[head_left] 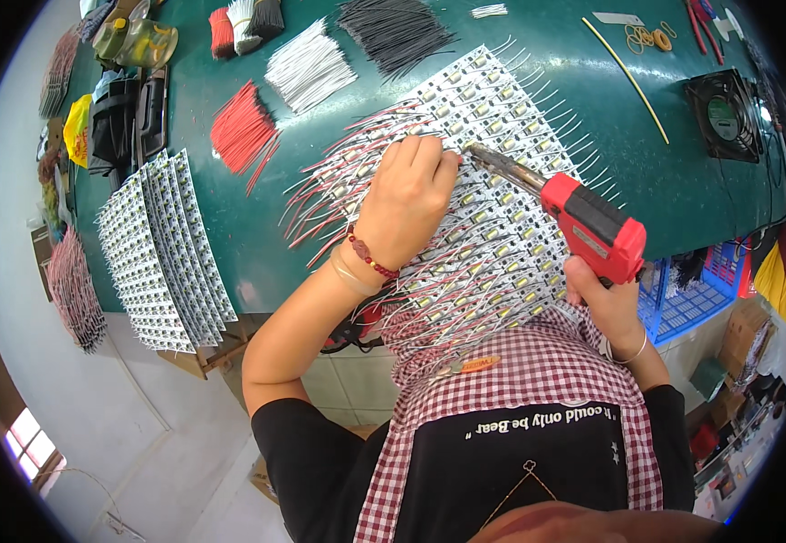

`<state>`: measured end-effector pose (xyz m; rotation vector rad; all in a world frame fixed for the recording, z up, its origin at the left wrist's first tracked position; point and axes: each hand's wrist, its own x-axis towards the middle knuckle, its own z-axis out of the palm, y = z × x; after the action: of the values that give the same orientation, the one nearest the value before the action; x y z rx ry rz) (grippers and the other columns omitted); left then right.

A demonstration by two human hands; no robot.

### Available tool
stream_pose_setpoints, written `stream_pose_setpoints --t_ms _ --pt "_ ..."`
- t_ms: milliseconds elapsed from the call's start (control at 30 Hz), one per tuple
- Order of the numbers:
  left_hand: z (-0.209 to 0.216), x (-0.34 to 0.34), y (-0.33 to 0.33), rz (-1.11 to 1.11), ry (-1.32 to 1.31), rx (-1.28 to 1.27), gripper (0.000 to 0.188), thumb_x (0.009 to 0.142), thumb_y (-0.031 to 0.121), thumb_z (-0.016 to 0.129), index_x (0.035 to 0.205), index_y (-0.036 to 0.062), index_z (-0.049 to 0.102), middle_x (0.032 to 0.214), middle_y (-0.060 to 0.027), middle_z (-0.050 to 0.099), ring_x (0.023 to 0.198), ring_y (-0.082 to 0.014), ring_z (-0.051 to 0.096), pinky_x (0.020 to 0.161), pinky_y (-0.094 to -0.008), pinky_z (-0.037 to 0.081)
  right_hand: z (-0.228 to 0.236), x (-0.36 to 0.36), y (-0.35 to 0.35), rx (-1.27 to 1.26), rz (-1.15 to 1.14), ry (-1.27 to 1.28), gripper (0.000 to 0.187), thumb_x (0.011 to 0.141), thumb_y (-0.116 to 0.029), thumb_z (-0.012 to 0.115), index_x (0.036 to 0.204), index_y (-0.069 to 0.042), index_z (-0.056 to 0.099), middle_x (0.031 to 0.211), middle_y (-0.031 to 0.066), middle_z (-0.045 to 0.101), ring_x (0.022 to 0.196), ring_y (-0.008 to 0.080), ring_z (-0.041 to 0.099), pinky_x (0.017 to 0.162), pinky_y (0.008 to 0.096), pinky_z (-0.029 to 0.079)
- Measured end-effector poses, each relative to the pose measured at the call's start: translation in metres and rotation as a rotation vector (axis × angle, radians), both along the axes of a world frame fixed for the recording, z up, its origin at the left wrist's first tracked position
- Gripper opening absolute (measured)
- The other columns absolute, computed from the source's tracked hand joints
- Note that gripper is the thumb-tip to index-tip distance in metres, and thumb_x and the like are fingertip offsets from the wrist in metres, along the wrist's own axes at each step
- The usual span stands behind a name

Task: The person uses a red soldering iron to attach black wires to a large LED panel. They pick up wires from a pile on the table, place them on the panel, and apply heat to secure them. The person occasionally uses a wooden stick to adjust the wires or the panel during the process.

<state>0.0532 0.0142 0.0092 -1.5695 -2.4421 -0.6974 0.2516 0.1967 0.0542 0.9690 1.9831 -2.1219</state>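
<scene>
A large white panel of small LED circuit boards (474, 100) lies over the table's near edge, with thin red and white wires sticking out along its sides. My left hand (411, 185) rests on the panel, its fingers pinched together; what they hold is hidden under the fingertips. In my right hand (606, 303) is a red and black soldering gun (594, 226), gripped by its handle. Its metal tip touches or hovers just above the panel beside my left fingertips; I cannot tell which. Many wired ends hang toward my checked apron (520, 376).
On the green table (538, 27) lie bundles of red wires (244, 127), white wires (310, 68) and black wires (393, 36). Stacked LED panels (162, 258) sit at the left edge. A black fan (726, 116) and a yellow stick (627, 80) are at the right; a blue crate (692, 303) stands below.
</scene>
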Motion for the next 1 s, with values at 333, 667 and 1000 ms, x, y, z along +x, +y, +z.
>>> stream_pose_setpoints --t_ms 333,667,1000 --pt "0.001 -0.002 -0.001 -0.016 0.03 -0.029 0.015 0.075 0.002 0.062 0.089 0.0023 0.065 0.077 -0.0069 0.046 0.073 -0.0222 0.05 0.066 -0.0336 0.041 0.002 0.004 0.002 0.001 0.011 0.049 0.029 0.086 -0.007 0.069 0.113 -0.002 0.058 0.079 -0.0001 0.06 0.057 0.0053 0.052 0.051 0.022 0.043" --pt "0.007 0.006 -0.007 -0.019 0.056 0.009 0.013 0.078 0.006 0.062 0.091 0.0008 0.061 0.081 -0.0077 0.046 0.077 -0.0221 0.05 0.068 -0.0335 0.041 0.0 0.021 0.007 -0.069 -0.021 0.142 0.024 0.089 -0.006 0.065 0.112 -0.001 0.057 0.077 0.001 0.059 0.058 0.0073 0.053 0.052 0.024 0.044" --pt "-0.004 0.016 -0.003 -0.01 -0.126 0.095 0.028 0.07 -0.004 0.061 0.096 0.0035 0.067 0.075 -0.0073 0.044 0.068 -0.0223 0.05 0.062 -0.0333 0.043 -0.002 0.031 0.003 0.018 0.058 0.026 0.029 0.097 -0.01 0.051 0.12 0.006 0.05 0.062 0.0036 0.052 0.054 0.0109 0.05 0.053 0.0257 0.042"
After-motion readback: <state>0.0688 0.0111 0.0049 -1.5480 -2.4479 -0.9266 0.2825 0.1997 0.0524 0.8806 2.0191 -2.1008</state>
